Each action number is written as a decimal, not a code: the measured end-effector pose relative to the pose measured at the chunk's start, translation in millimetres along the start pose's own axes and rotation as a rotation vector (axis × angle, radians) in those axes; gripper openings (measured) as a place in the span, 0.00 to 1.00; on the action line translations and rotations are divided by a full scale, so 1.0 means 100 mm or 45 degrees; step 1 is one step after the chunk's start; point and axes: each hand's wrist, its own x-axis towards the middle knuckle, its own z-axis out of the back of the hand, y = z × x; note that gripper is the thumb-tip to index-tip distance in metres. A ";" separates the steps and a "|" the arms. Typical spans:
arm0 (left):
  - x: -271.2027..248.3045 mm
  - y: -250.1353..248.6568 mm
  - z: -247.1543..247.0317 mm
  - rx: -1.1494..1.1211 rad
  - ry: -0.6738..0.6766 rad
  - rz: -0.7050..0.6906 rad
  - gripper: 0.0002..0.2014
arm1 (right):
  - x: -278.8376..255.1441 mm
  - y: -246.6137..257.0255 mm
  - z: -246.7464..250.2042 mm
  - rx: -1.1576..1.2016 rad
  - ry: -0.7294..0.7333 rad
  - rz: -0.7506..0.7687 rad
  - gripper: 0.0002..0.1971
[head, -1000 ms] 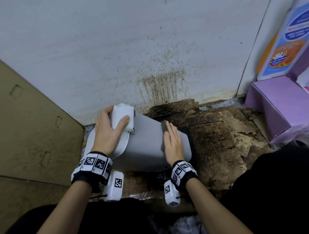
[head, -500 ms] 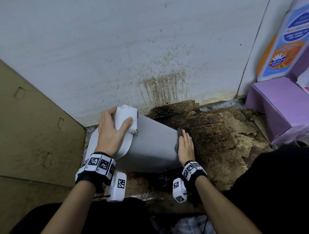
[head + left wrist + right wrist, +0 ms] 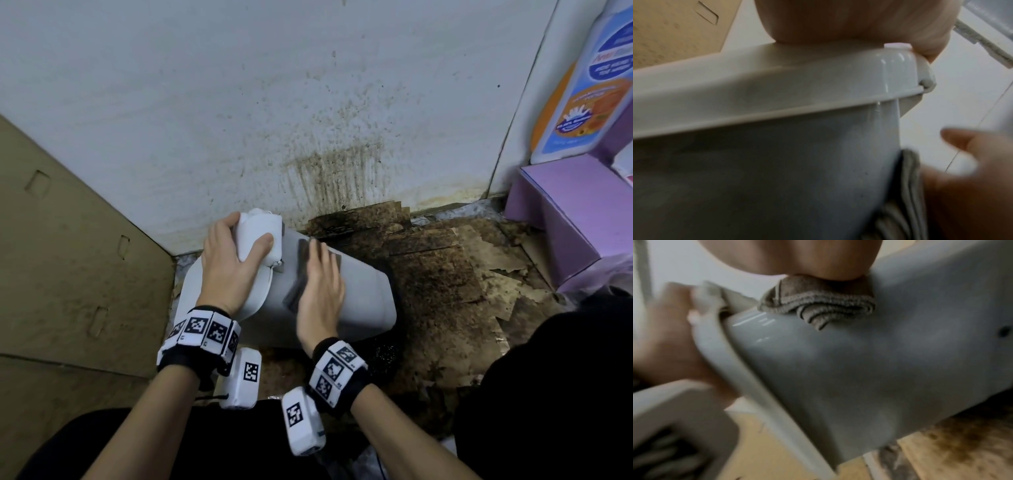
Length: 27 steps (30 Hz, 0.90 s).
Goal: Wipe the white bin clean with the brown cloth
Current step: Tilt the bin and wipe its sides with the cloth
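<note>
The white bin lies on its side on the floor, lid end to the left. My left hand grips the white hinge block of its lid, thumb on the front. My right hand lies flat with straight fingers on the folded brown cloth and presses it onto the bin's upper side, close to the lid. The left wrist view shows the bin's rim and wall, with the cloth at the right. From the right wrist, the cloth bunches under my palm on the bin.
A stained white wall stands right behind the bin. A brown cardboard sheet leans at the left. Dirty, torn cardboard covers the floor to the right. A purple box and a printed package fill the right corner.
My right hand slid the cloth from the bin's base end leftwards to just beside the lid. The left hand kept its grip on the lid.
</note>
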 end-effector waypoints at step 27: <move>0.02 0.03 0.03 -0.053 -0.004 0.022 0.42 | 0.42 -1.56 0.60 -0.064 0.028 -0.178 0.25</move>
